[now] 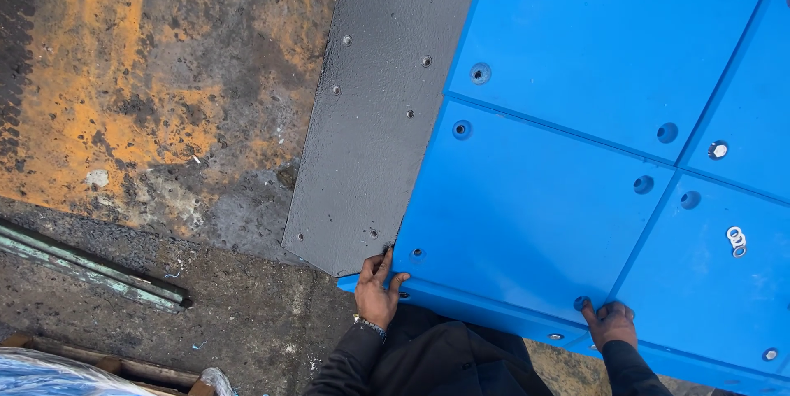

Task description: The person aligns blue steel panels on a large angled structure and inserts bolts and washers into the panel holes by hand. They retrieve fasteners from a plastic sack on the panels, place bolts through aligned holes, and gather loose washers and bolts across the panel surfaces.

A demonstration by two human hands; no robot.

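Note:
A large blue panel [527, 207] with round bolt holes lies among other blue panels [609, 42] on a grey-black textured steel plate [378, 132]. My left hand [377, 291] grips the near left corner of the blue panel, fingers over its edge where it meets the grey plate. My right hand [611, 322] presses on the panel's near edge, fingertips beside a bolt hole [581, 303]. Both wrists wear dark sleeves; a bracelet sits on the left wrist.
Rusty orange, stained floor [148, 91] spreads to the left. A pale green metal bar [90, 268] lies on the ground at lower left, with wooden pieces and plastic wrap [49, 371] near the corner. Loose washers [735, 239] rest on a right-hand blue panel.

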